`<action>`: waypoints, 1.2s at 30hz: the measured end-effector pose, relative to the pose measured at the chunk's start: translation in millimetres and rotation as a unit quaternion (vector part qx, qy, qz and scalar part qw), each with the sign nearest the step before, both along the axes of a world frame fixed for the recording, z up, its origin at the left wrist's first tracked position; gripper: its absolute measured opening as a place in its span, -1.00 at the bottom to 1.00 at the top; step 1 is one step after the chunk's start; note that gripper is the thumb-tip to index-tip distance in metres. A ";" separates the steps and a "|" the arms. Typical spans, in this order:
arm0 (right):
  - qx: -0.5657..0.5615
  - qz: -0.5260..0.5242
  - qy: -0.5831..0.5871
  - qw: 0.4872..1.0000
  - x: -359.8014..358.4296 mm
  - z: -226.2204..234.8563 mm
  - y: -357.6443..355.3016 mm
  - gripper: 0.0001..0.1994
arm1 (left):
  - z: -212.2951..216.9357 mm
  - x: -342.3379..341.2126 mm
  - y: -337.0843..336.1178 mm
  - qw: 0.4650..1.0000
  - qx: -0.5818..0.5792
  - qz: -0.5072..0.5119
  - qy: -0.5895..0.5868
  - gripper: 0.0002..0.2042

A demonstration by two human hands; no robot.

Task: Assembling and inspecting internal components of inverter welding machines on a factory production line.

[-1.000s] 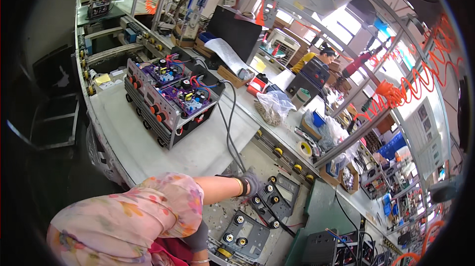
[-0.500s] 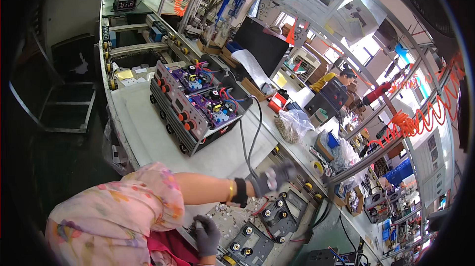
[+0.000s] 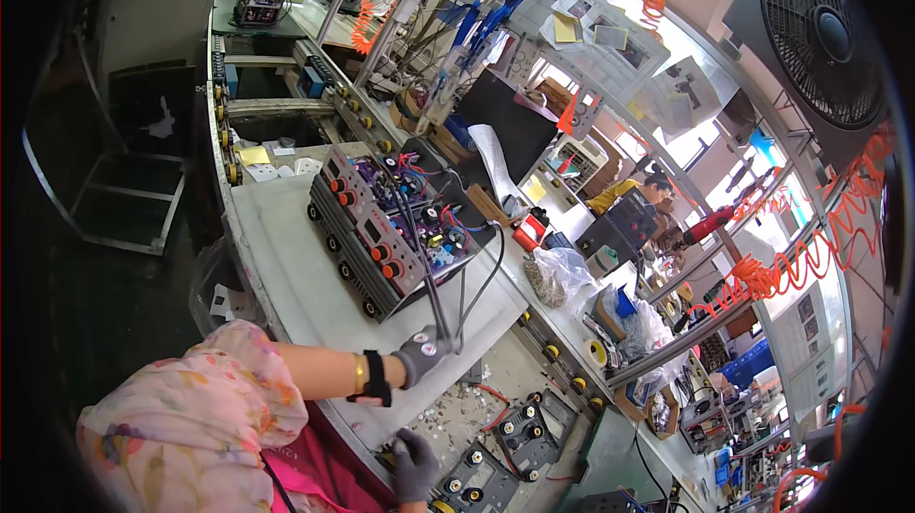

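My left hand [image 3: 424, 355], in a grey glove, is closed on a black cable [image 3: 435, 308] beside the near right corner of the power units. Two open-topped power units [image 3: 367, 241] stand side by side, with grey front panels, orange-red knobs and purple circuit boards. Nearer to me, my right hand [image 3: 416, 467], also gloved, hangs by the edge of the worktop with its fingers loosely bent and apart; nothing shows in it. Beside it lie two dark panels with round terminals, the nearer panel [image 3: 477, 477] and the farther panel [image 3: 536, 430], with red and black leads.
A white board [image 3: 286, 256] lies under the units on the roller line. Small white bits litter the bench by the panels. A clear bag of small parts [image 3: 558, 275] and a yellow tape roll [image 3: 597, 352] sit on the right-hand shelf. Someone in yellow [image 3: 615, 196] works beyond.
My left hand has moved left from above the panels to the units and taken hold of the cable. My right hand has shifted slightly. The view has tilted, bringing the fan into sight.
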State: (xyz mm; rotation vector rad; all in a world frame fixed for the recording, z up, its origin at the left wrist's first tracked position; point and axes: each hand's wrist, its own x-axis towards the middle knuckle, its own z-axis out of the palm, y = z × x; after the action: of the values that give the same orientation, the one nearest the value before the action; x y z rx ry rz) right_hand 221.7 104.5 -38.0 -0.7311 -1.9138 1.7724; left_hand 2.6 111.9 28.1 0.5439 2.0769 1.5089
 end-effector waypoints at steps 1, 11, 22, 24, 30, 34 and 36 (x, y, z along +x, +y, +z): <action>0.019 -0.040 -0.006 0.999 1.5 -1.8 7.4 -0.81 | -5.9 2.5 -13.2 0.996 0.010 -0.059 0.064 -0.50; 0.338 -0.052 -0.150 0.928 -44.0 27.5 79.4 -0.54 | -7.1 -55.0 -82.4 0.838 0.034 0.263 0.478 0.28; 0.314 -0.109 -0.085 0.939 -130.4 55.3 110.5 -0.46 | -14.6 -72.1 -67.1 0.845 0.011 0.293 0.448 0.19; 0.343 -0.118 -0.072 0.929 -146.3 58.8 118.8 -0.46 | -19.9 -72.5 -65.8 0.850 0.012 0.288 0.442 0.21; 0.290 -0.105 -0.044 0.950 -195.1 60.2 112.5 -0.45 | -32.9 -79.8 -23.0 0.891 0.142 0.355 0.243 0.02; 0.385 -0.155 -0.054 0.908 -194.8 46.9 134.4 -0.44 | -28.4 -79.2 -42.5 0.841 0.044 0.353 0.407 0.04; 0.392 -0.166 -0.097 0.900 -184.1 37.2 156.6 -0.40 | -23.4 -82.5 -51.7 0.862 0.107 0.324 0.376 0.08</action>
State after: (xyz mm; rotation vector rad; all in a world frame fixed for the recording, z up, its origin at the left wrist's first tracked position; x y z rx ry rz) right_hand 37.6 261.1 -0.8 -0.8588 -2.2135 0.6345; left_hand -79.8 60.2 4.7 0.6160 2.9110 2.1748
